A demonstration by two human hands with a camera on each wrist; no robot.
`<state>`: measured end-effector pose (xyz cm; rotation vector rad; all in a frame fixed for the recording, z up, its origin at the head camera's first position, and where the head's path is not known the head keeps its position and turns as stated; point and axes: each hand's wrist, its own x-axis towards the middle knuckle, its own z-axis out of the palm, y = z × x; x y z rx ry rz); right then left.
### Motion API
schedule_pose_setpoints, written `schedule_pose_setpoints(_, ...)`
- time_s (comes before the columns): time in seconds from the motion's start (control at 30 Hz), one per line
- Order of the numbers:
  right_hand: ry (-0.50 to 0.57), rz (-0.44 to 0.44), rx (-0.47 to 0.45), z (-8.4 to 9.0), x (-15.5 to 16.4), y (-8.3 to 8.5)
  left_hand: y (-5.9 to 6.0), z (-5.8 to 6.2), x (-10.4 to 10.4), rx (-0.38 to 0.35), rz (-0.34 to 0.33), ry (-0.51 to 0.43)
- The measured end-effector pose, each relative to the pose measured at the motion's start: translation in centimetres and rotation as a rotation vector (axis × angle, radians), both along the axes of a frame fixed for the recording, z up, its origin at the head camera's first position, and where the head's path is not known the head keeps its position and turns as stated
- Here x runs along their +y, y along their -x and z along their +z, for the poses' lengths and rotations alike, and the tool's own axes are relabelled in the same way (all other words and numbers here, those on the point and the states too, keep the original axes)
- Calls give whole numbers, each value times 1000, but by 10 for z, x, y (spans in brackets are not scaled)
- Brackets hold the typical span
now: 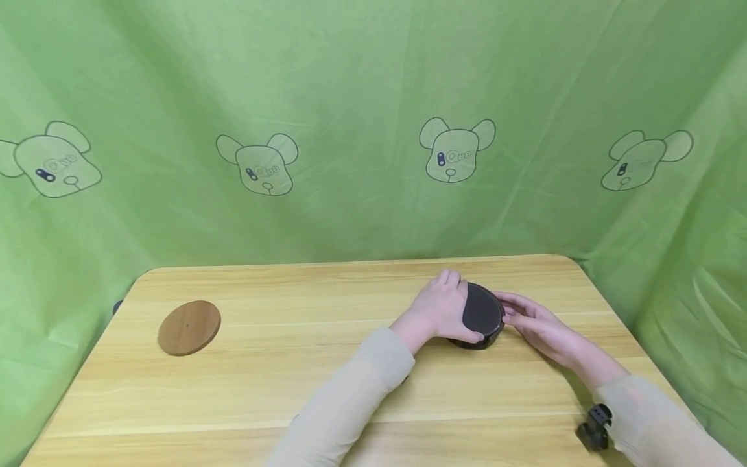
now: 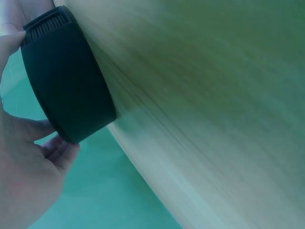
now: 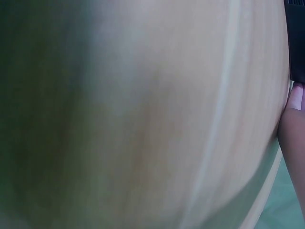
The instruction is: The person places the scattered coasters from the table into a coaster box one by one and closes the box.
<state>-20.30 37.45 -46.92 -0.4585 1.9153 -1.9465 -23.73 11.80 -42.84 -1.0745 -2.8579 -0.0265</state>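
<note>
Head view, right of centre: black round box (image 1: 482, 316) sits on the wooden counter (image 1: 303, 363), tipped slightly so its flat dark top faces the camera; left hand (image 1: 441, 310) wraps its left side, fingers (image 1: 449, 277) curled over the far rim, thumb along the near edge; right hand (image 1: 538, 324) meets the box from the right, fingers laid against its side wall, only loosely bent; both beige sleeves enter from the lower edge of the frame.

Left wrist view, upper left: same box (image 2: 66, 78) seen side-on, ribbed rim at top, smooth dark wall, thumb and fingers (image 2: 57, 150) gripping round it, lower edge on the counter.

Right wrist view: mostly blurred counter; a sliver of the box at far right edge, fingertip just below it.

Left of the head view: round wooden disc (image 1: 189, 327) lying flat, well apart from the hands; green cloth backdrop (image 1: 362, 84) with bear prints behind.
</note>
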Motion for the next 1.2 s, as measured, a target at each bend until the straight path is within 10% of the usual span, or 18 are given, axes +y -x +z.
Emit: schedule_pose_setpoints(1.2,1,0,6,-3,0,1,4,-2,-13,-56,-57,-67)
